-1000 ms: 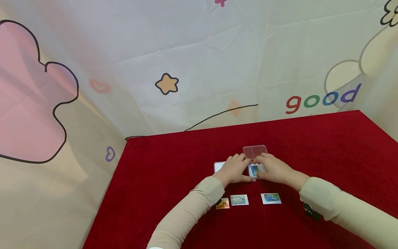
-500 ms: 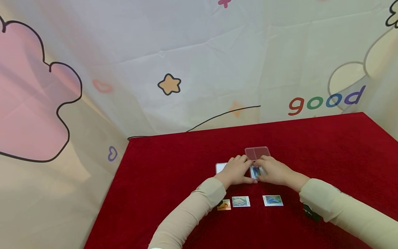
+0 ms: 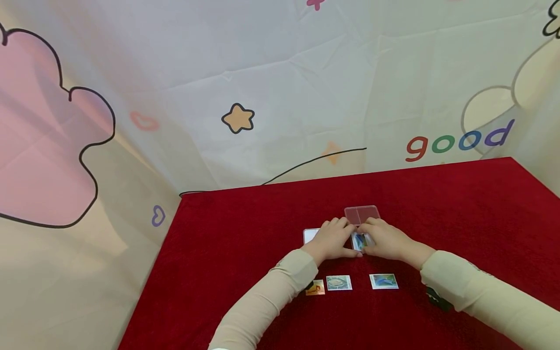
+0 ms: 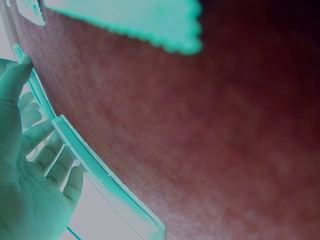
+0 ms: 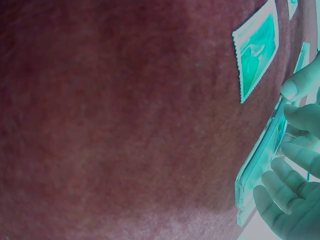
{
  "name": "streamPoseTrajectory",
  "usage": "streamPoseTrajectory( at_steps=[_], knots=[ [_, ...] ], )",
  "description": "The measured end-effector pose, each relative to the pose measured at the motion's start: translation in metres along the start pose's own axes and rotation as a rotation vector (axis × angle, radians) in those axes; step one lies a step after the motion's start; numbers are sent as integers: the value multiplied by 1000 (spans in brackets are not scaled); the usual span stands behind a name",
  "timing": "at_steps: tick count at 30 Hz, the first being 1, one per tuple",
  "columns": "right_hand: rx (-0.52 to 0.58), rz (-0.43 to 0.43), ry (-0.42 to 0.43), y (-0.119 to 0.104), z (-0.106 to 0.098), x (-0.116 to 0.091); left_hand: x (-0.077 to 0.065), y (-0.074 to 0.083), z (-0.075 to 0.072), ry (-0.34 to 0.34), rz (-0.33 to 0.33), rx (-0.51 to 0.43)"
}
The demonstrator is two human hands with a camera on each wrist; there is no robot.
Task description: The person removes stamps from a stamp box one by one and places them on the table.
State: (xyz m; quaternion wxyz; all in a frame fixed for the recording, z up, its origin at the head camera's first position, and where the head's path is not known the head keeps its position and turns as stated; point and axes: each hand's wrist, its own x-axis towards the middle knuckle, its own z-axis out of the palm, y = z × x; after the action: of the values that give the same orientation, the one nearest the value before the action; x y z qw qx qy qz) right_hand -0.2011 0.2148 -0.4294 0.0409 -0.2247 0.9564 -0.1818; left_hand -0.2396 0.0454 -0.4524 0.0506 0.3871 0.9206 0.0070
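A clear plastic case (image 3: pixel 310 234) lies on the red cloth, its transparent flap (image 3: pixel 362 215) laid back beyond the hands. My left hand (image 3: pixel 331 240) spans its middle, fingers at the far side, thumb straight along the near edge. In the left wrist view that thumb touches the case rim (image 4: pixel 105 172). From the right, my right hand (image 3: pixel 387 239) reaches over a blue-patterned stamp (image 3: pixel 359 241) in the right compartment. Its thumb and forefinger seem to pinch the stamp at the near and far edges; the fingers partly hide the contact.
Nearer the body lie a blue-and-green stamp (image 3: pixel 384 281), a pale green stamp (image 3: pixel 339 283) and an orange stamp (image 3: pixel 315 288), the last partly behind the left wrist. A printed cloth backdrop (image 3: pixel 280 87) rises behind the red table (image 3: pixel 236 228).
The whole head view has shifted slightly. Both hands keep almost the same place over the case and stamp; the loose stamps have not moved.
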Motion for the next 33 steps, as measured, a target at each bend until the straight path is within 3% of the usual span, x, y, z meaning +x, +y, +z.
streamPoseTrajectory(
  at_steps=[33],
  knots=[
    [40,-12,-22,6,-1,5,-1,1,-1,-9,-1,21]
  ],
)
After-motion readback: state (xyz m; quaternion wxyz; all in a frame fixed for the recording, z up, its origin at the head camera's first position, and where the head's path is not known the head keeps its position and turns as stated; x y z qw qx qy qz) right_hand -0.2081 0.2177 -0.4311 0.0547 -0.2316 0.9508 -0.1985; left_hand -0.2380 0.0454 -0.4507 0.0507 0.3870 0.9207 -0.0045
